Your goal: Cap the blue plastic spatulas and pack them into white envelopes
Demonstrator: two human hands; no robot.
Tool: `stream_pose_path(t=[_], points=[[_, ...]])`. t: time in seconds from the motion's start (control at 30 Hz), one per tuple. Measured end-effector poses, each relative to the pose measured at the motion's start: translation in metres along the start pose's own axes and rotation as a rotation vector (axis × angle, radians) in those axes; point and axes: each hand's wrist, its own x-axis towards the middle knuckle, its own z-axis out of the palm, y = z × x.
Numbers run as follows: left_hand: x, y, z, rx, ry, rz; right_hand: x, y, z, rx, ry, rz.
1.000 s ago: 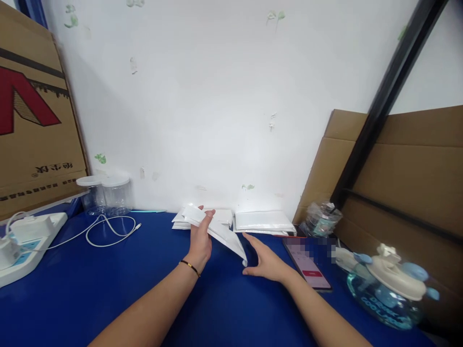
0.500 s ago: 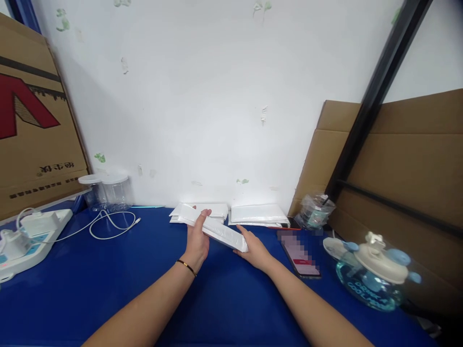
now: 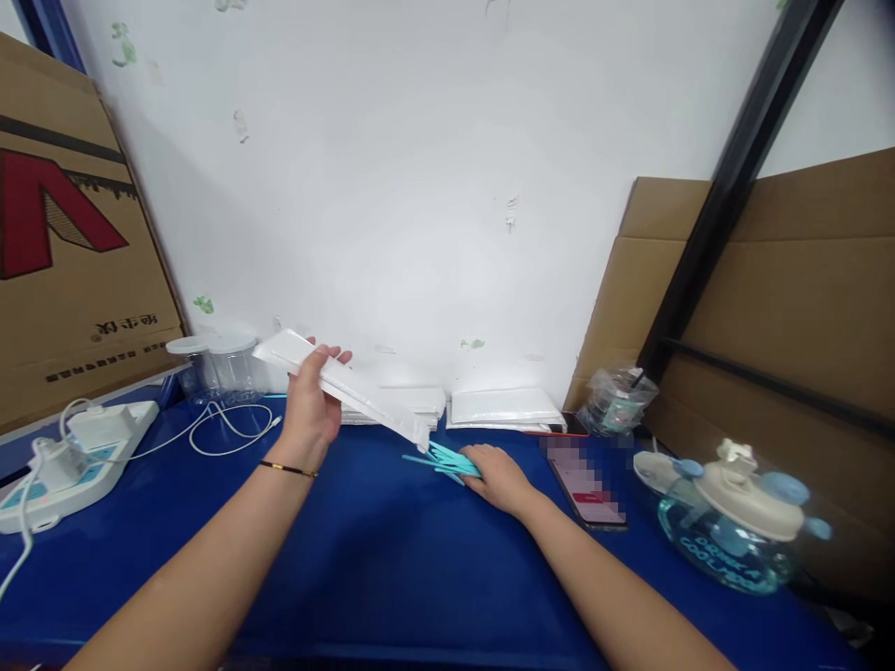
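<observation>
While the left hand [image 3: 313, 401] is curled round a raised long white plastic packet [image 3: 364, 398], the right hand [image 3: 500, 477] is closed on thin turquoise strips [image 3: 447, 460] over the blue counter [image 3: 392, 578], apparently already out, any left inside hidden.

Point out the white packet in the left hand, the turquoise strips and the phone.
White packet [image 3: 364, 401]: head view, on its long body, near mid-length.
Turquoise strips [image 3: 451, 459]: head view, on the middle of the visible bunch.
Phone [image 3: 585, 485]: head view, on its screen.
</observation>
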Motion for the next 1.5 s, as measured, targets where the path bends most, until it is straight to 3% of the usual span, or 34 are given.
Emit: stream_pose_path(t=[0.23, 0.37, 0.5, 0.57, 0.67, 0.73, 0.83, 0.9, 0.97, 1.07, 1.17, 1.33, 1.5], points=[[0.012, 0.045, -0.005, 0.160, -0.110, 0.153, 0.001, 0.000, -0.003, 0.003, -0.034, 0.007], [0.021, 0.052, -0.028, 0.632, -0.307, 0.171, 0.002, -0.004, -0.006, 0.079, -0.035, 0.016], [0.023, 0.030, -0.066, 1.170, -0.753, -0.118, -0.001, -0.005, -0.013, 0.171, -0.058, -0.014], [0.023, 0.011, -0.087, 1.387, -0.965, -0.183, -0.004, -0.004, -0.018, 0.222, -0.089, -0.025], [0.021, -0.012, -0.105, 1.538, -1.007, -0.178, -0.006, 0.000, -0.026, 0.293, -0.126, -0.042], [0.015, -0.021, -0.103, 1.475, -0.972, -0.159, -0.008, 0.006, -0.031, 0.342, -0.113, -0.027], [-0.005, -0.034, -0.081, 1.192, -0.945, -0.205, -0.012, 0.021, -0.038, 0.373, -0.031, 0.071], [-0.022, -0.048, -0.065, 1.036, -1.051, -0.250, -0.018, 0.033, -0.042, 0.320, -0.030, 0.149], [-0.035, -0.065, -0.053, 0.951, -1.142, -0.235, -0.025, 0.041, -0.046, 0.261, -0.133, 0.193], [-0.042, -0.087, -0.043, 0.990, -1.224, -0.210, -0.033, 0.042, -0.048, 0.233, -0.267, 0.193], [-0.038, -0.098, -0.038, 1.102, -1.258, -0.117, -0.032, 0.032, -0.047, 0.249, -0.279, 0.171], [-0.043, -0.096, -0.034, 1.125, -1.380, 0.025, -0.023, 0.016, -0.043, 0.330, -0.248, 0.049], [-0.053, -0.089, -0.029, 1.240, -1.476, -0.064, -0.020, 0.011, -0.042, 0.373, -0.255, -0.005]])
